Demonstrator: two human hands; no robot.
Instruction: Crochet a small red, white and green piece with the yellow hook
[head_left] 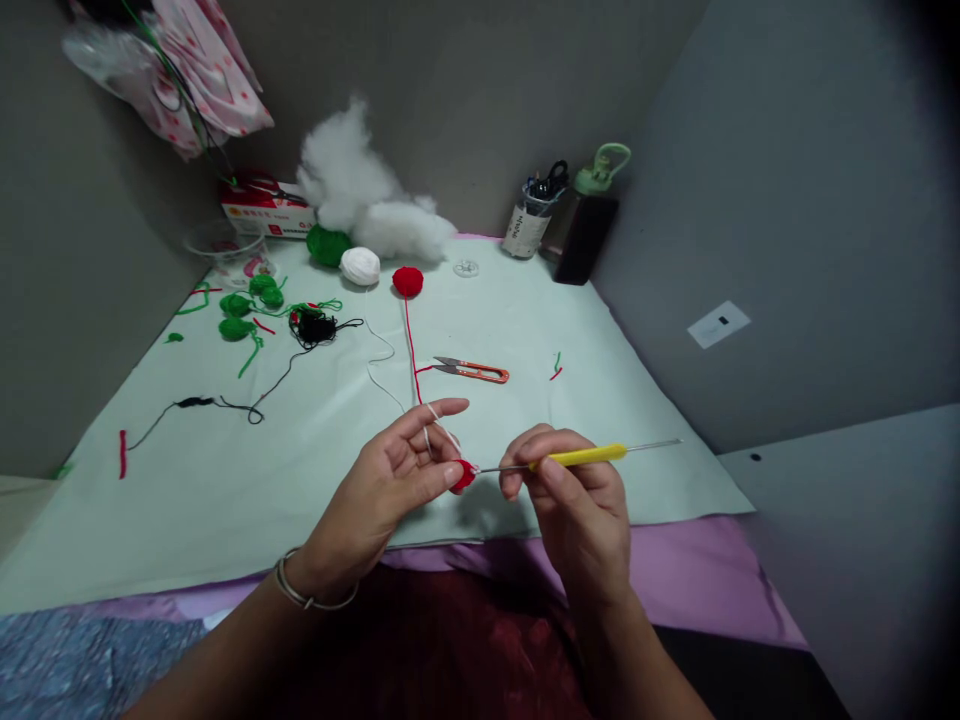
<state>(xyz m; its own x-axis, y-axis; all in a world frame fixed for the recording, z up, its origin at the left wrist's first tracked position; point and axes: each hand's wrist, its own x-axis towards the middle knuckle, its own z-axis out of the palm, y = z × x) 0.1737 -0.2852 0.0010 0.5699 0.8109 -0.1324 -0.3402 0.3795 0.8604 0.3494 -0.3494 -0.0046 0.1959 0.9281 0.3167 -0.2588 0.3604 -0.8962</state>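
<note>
My table (660, 560) has a pale green sheet (525, 330) on it (purple edge showing). On the sheet: orange snips (474, 371), red yarn ball (407, 281), white ball (361, 265), green crochet bits (244, 305), black yarn tangle (315, 327), white stuffing (375, 200).

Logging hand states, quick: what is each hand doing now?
Left hand: closed, pinching small red crocheted piece.
Right hand: closed on yellow-handled metal crochet hook.

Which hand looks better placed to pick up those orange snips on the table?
Probably the left hand: the orange snips lie just beyond its fingertips, and it pinches only the small red piece. The right hand grips the yellow crochet hook.
</note>
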